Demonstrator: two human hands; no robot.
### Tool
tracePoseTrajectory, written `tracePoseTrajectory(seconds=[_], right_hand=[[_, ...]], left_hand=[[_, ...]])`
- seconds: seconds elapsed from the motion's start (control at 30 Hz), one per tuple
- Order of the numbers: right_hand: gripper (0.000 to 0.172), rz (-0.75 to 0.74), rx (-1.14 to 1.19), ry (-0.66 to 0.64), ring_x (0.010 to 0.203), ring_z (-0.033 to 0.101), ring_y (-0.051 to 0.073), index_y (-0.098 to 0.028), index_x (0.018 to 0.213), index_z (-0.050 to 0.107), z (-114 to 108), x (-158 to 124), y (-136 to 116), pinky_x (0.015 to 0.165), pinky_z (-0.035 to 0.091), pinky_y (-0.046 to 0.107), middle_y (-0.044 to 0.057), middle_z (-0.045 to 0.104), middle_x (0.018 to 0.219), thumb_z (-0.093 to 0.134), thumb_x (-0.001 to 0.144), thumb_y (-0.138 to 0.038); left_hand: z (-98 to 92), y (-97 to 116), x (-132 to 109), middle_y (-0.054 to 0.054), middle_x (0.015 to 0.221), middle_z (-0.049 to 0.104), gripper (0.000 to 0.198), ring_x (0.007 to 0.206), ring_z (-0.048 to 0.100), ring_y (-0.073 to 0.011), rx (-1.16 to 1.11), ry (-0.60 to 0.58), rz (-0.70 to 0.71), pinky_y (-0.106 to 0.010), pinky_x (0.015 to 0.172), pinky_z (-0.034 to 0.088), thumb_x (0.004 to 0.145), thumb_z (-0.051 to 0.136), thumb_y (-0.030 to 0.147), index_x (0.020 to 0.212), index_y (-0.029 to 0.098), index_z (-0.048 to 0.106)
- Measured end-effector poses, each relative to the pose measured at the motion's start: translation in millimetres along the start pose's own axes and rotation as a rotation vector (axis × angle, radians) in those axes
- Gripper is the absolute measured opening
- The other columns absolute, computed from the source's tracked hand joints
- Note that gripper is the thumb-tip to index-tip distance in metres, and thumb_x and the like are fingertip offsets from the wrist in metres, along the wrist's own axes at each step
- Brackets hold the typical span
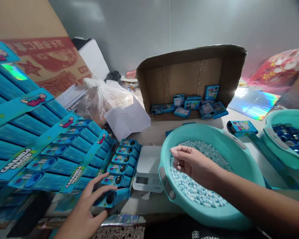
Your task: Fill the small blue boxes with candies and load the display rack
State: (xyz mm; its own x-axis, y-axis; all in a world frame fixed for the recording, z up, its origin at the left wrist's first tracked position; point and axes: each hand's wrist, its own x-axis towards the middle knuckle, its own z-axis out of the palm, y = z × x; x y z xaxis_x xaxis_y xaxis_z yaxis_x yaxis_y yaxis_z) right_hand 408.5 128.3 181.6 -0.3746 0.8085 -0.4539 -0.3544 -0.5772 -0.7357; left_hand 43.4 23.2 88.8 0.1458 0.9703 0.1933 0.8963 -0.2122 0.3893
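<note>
Turquoise plastic made up the basin (196, 207) at the near edge of the worktop (155, 126), and in it lay the pale blue and white pellets (189, 187) over which I had the right hand (189, 162). Its thumb and forefinger were pressed together above the left part of the heap, the other fingers curled under; from where I sat I could not tell whether they pinched a pellet. I had the left hand (87, 209) near the same edge, farther left, its fingers spread, the tips at the closest of the small blue boxes (126, 170), which stood in a row with round dark openings upward. Between row and basin I saw a white scale (147, 162), display just readable as a dark window. Blue display cartons (42, 129) were stacked across the worktop's left end. Toward the far edge an open cardboard box (181, 76) lay with its mouth facing me, holding loose blue packets (193, 103). Near the right end I made out a second basin (276, 146) full of shiny dark-blue pieces (289, 137), with one packet (243, 126) lying between the two basins, farther back.
</note>
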Motion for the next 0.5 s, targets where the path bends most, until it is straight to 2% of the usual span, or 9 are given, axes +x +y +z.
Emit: tracePoseTrajectory(seconds=[0.07, 0.13, 0.17, 0.27, 0.33, 0.43, 0.5], right_hand=[[0.037, 0.006, -0.011, -0.008, 0.063, 0.055, 0.008, -0.016, 0.083, 0.072, -1, 0, 0, 0.061, 0.042, 0.022, -0.002, 0.061, 0.066, 0.098, 0.066, -0.035], [0.036, 0.002, -0.03, -0.019, 0.062, 0.055, 0.008, -0.017, 0.086, 0.073, -3, 1, 0, 0.061, 0.041, 0.022, -0.002, 0.062, 0.066, 0.098, 0.066, -0.033], [0.036, -0.002, -0.043, -0.024, 0.062, 0.056, 0.009, -0.018, 0.088, 0.074, -3, 1, -1, 0.061, 0.042, 0.023, -0.002, 0.062, 0.065, 0.098, 0.066, -0.033], [0.035, 0.004, -0.091, -0.033, 0.062, 0.056, 0.009, -0.019, 0.092, 0.075, -5, 0, 0, 0.062, 0.042, 0.024, -0.001, 0.064, 0.066, 0.097, 0.068, -0.033], [0.037, 0.012, -0.107, -0.027, 0.062, 0.057, 0.009, -0.019, 0.091, 0.075, -5, -1, 1, 0.062, 0.041, 0.024, -0.002, 0.064, 0.067, 0.098, 0.066, -0.034], [0.041, 0.013, -0.114, -0.014, 0.063, 0.057, 0.009, -0.019, 0.09, 0.074, -7, -3, 4, 0.063, 0.042, 0.025, -0.002, 0.063, 0.069, 0.1, 0.062, -0.035], [0.043, 0.021, -0.134, -0.016, 0.062, 0.056, 0.009, -0.018, 0.09, 0.074, -9, -2, 7, 0.063, 0.042, 0.025, -0.003, 0.063, 0.068, 0.1, 0.061, -0.036]], left_hand=[[8.6, 13, 2, -0.013, 0.149, 0.053, 0.028, 0.132, 0.06, -0.0392, 0.066, 0.115, -0.019, -0.055, 0.096, 0.062, 0.079, 0.071, 0.041, 0.102, 0.027, 0.077], [19.1, 32, 3, -0.019, 0.149, 0.049, 0.039, 0.131, 0.056, -0.0461, 0.14, 0.294, -0.055, -0.069, 0.097, 0.055, 0.078, 0.075, 0.058, 0.09, 0.021, 0.073], [25.0, 41, 4, -0.02, 0.146, 0.051, 0.039, 0.128, 0.057, -0.0459, 0.16, 0.395, -0.06, -0.071, 0.098, 0.053, 0.079, 0.076, 0.058, 0.086, 0.02, 0.07], [43.4, 61, 6, -0.017, 0.117, 0.064, 0.026, 0.11, 0.064, -0.0353, 0.202, 0.661, 0.038, -0.064, 0.102, 0.053, 0.08, 0.083, 0.036, 0.086, 0.018, 0.066], [54.9, 64, 3, -0.012, 0.096, 0.065, 0.031, 0.096, 0.065, -0.0291, 0.264, 0.782, 0.158, -0.06, 0.107, 0.052, 0.071, 0.09, 0.025, 0.087, 0.016, 0.066], [67.0, 56, -11, -0.008, 0.083, 0.062, 0.04, 0.082, 0.061, -0.024, 0.337, 0.924, 0.228, -0.06, 0.113, 0.047, 0.058, 0.098, 0.022, 0.08, 0.016, 0.065], [70.1, 50, -22, -0.006, 0.081, 0.061, 0.042, 0.078, 0.059, -0.0221, 0.356, 0.949, 0.226, -0.057, 0.112, 0.047, 0.054, 0.099, 0.022, 0.077, 0.018, 0.064]])
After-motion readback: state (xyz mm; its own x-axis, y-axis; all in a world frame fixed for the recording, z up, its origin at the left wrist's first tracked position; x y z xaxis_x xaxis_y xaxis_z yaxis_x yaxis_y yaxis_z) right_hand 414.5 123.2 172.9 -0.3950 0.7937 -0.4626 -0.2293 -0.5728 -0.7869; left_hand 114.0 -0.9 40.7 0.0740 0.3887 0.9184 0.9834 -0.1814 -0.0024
